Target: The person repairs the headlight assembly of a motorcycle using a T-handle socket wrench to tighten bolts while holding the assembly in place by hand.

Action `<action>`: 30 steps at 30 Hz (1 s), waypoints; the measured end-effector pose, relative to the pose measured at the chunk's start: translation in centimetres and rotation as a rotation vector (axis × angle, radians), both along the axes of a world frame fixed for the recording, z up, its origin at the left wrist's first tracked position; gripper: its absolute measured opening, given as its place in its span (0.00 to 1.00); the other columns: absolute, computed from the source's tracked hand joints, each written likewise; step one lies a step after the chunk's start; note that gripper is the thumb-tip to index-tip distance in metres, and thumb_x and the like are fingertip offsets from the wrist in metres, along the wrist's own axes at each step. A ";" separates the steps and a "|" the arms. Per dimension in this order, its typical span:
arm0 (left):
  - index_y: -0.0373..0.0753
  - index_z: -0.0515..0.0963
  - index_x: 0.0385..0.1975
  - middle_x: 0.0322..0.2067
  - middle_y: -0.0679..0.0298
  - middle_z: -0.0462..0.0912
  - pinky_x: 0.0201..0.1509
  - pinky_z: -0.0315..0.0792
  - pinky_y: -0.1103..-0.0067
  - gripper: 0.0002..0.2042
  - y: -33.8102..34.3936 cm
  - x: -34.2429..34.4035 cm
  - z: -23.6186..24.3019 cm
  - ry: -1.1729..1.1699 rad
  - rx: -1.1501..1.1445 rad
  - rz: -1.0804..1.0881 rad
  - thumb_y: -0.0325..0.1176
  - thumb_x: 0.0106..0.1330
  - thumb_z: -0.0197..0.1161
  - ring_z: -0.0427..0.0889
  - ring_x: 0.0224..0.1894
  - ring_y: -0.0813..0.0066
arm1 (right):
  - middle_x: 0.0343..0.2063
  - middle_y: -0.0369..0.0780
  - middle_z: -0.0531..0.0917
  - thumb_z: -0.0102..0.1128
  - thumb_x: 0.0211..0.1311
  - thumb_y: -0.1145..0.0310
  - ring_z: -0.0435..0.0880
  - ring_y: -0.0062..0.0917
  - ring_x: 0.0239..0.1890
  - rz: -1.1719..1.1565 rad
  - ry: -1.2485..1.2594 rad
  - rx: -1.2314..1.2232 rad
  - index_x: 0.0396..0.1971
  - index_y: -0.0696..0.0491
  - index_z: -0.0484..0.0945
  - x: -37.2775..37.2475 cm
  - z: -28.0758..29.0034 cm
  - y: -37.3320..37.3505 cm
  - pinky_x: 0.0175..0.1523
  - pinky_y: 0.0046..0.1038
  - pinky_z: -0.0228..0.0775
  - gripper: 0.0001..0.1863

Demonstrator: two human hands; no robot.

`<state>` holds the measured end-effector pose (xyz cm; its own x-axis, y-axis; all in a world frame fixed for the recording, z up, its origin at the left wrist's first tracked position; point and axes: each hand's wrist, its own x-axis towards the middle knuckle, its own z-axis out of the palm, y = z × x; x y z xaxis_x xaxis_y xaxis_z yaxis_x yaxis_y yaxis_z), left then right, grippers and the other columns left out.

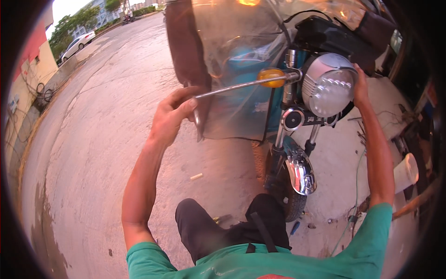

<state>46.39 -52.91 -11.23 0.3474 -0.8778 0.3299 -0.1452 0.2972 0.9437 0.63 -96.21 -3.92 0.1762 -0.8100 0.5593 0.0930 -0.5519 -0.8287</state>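
A long metal L-shaped wrench (232,86) is gripped in my left hand (173,111), near its bent end. Its far end meets the bolt area beside the orange turn signal (272,78), left of the round headlight (331,88). The exact contact there is too small to make out. On the headlight's right side rests my right hand (361,86), gripping the housing, its fingertips partly hidden behind it. Below the headlight is the front fork with a chrome mudguard (302,174) over the wheel (293,202).
A clear plastic rain cover with dark edging (188,51) hangs beside the vehicle's front. A white bucket (406,172) stands at the right, near a thin green cable (357,186). A small pale stick (196,176) lies on the concrete. A white car (78,45) is far off at left.
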 end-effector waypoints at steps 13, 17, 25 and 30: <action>0.37 0.71 0.70 0.55 0.54 0.85 0.45 0.79 0.76 0.26 -1.8 -1.2 -1.5 -0.294 -0.183 0.227 0.19 0.72 0.63 0.87 0.49 0.68 | 0.63 0.46 0.82 0.43 0.80 0.48 0.78 0.30 0.66 0.054 0.042 -0.073 0.65 0.67 0.76 0.9 0.6 0.7 0.73 0.28 0.61 0.36; 0.39 0.82 0.60 0.51 0.53 0.85 0.46 0.77 0.69 0.19 -2.1 -2.9 1.0 -1.424 -0.575 0.712 0.22 0.70 0.67 0.86 0.49 0.61 | 0.49 0.39 0.87 0.47 0.79 0.48 0.80 0.24 0.53 0.054 0.038 -0.082 0.54 0.63 0.84 2.1 1.2 3.9 0.65 0.26 0.66 0.31; 0.40 0.83 0.60 0.41 0.60 0.84 0.45 0.77 0.69 0.19 -0.4 -3.4 0.4 -0.971 -0.121 0.575 0.23 0.69 0.66 0.84 0.41 0.61 | 0.52 0.40 0.87 0.47 0.80 0.49 0.80 0.25 0.55 -0.041 0.035 -0.141 0.55 0.66 0.83 2.7 1.5 5.3 0.66 0.26 0.66 0.32; 0.28 0.73 0.70 0.48 0.55 0.85 0.52 0.79 0.74 0.26 0.2 -1.2 -0.1 0.010 -0.148 0.017 0.27 0.72 0.60 0.84 0.44 0.70 | 0.51 0.41 0.88 0.46 0.79 0.49 0.81 0.26 0.54 -0.036 0.045 -0.139 0.55 0.66 0.83 2.6 1.7 5.8 0.66 0.26 0.66 0.32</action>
<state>45.24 -52.68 -11.33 0.3659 -0.8136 0.4518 -0.1418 0.4311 0.8911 3.27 -90.38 -2.22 0.1757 -0.7318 0.6585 0.0357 -0.6637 -0.7471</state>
